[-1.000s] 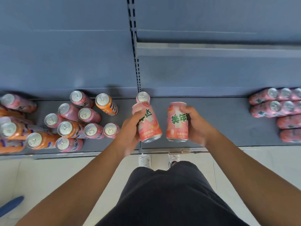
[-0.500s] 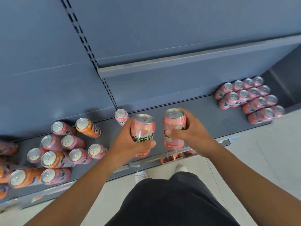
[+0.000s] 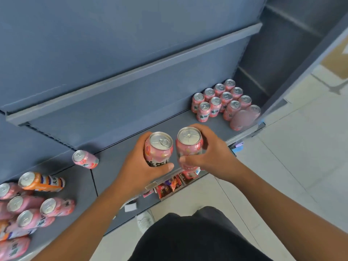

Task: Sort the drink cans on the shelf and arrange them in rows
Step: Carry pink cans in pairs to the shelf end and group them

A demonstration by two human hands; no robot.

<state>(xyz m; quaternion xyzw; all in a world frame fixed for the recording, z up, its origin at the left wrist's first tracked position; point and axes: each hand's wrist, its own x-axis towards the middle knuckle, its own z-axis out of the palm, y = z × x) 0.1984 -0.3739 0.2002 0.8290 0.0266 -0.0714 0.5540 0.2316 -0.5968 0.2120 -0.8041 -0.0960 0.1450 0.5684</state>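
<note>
The left hand (image 3: 138, 166) is gripping a pink aluminium drink can (image 3: 158, 148) upright. The right hand (image 3: 211, 153) is clasping a second pink can (image 3: 189, 146) just beside it, above the grey metal shelf (image 3: 120, 161).

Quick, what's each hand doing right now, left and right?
Left hand: closed around a pink can, held upright.
Right hand: closed around another pink can, also upright.
</note>
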